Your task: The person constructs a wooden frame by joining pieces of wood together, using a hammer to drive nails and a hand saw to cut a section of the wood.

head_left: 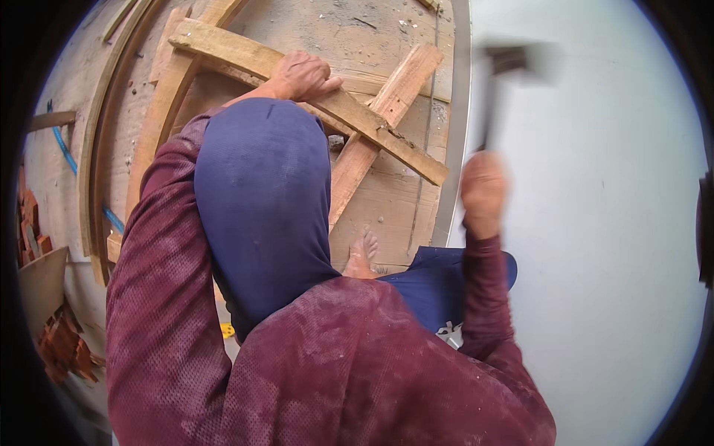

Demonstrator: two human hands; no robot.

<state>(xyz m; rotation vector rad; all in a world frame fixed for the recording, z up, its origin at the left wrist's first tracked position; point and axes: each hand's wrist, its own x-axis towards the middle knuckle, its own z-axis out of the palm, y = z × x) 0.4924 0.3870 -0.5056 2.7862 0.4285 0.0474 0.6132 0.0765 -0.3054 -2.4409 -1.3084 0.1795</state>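
Note:
My left hand (pixel 301 76) is closed round a long wooden batten (pixel 238 53), which slants down to the right in front of my raised knee. A second wooden piece (pixel 405 89) lies crosswise beneath the batten, and the batten's edge looks splintered near the crossing. On the right, my right hand (pixel 483 189) grips a hammer (pixel 508 58) by its handle. The hammer is raised with its head up and away from the wood, and motion blurs it. Its head touches nothing.
Another batten (pixel 165 104) runs under the left end of the frame. Long boards (pixel 95 149) and a blue cord (pixel 63 152) lie farther left, near broken bricks (pixel 63 346). A pale wall panel (pixel 595 223) stands close on my right. My bare foot (pixel 361 253) rests below the crossing.

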